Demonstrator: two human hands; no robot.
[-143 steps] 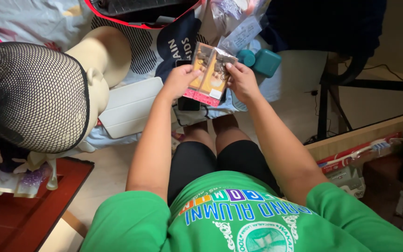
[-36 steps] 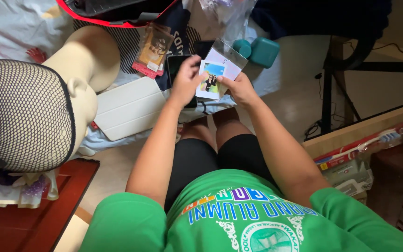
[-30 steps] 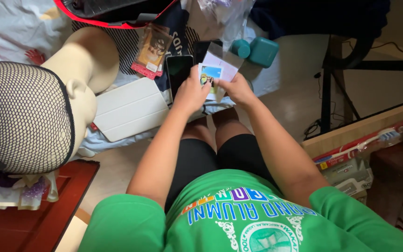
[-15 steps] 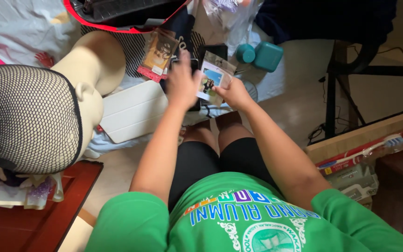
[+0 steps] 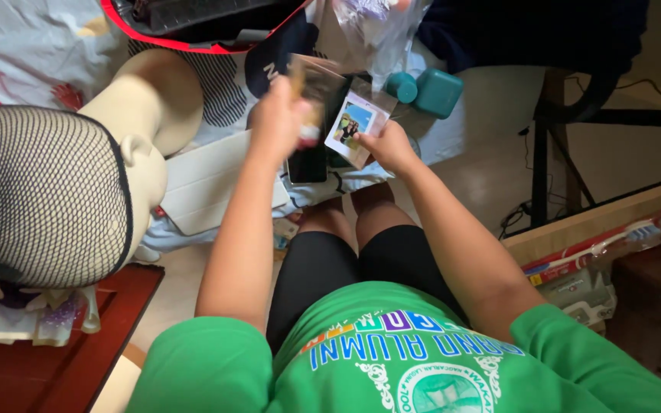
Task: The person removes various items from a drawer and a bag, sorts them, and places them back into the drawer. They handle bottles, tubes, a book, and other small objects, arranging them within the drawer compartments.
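Up front, right hand (image 5: 389, 145) on photo card (image 5: 352, 127), left hand (image 5: 277, 122) on sleeve (image 5: 312, 86).

Person wears a bright green short-sleeved T-shirt (image 5: 392, 367) with multicoloured and white lettering and a white circular emblem printed on the chest. Black shorts (image 5: 361, 268) reach the knees. Forearms and both hands bare; no watch, rings or gloves seen.

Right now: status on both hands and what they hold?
Left hand raised, gripping a blurred clear packet. Right hand holds a small photo card. Dark phone lies just below; mannequin head off to the left.
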